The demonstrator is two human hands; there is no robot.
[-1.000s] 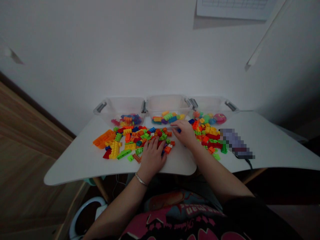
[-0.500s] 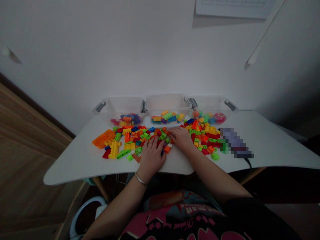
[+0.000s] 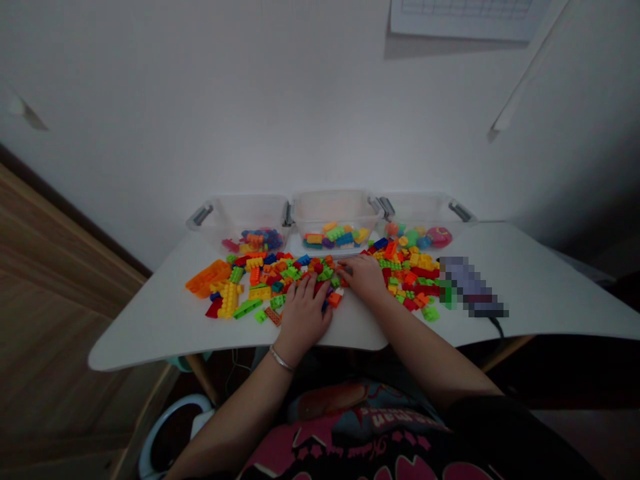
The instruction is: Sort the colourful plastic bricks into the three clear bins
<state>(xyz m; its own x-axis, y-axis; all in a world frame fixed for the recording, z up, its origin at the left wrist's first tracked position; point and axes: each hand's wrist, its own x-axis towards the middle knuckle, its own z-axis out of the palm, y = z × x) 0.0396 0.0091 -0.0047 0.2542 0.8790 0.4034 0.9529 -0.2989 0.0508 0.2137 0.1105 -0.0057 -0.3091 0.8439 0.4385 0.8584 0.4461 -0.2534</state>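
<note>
My left hand point(image 3: 303, 311) rests on the near edge of a spread of coloured toy building bricks point(image 3: 290, 272). Its fingers are spread over the bricks, and nothing shows as held. To its right, my right hand point(image 3: 365, 277) lies with its fingers stretched leftward beside the same pile, apart from each other. Its fingertips are close to a few red and green bricks, and what lies under them is hidden. An orange brick point(image 3: 335, 300) sits between the two hands. A brown brick point(image 3: 273, 316) and a green brick point(image 3: 247, 308) lie left of my left hand.
Three clear plastic boxes stand along the wall: a left box point(image 3: 250, 210), a middle box point(image 3: 333, 205) and a right box point(image 3: 417, 208), each with toy pieces inside. More bricks point(image 3: 407, 270) lie right of my hands. A pixelated object point(image 3: 470, 283) lies on the white table point(image 3: 540, 287).
My right fingers have shifted slightly and bent a little near the bricks. My left hand stays in almost the same place.
</note>
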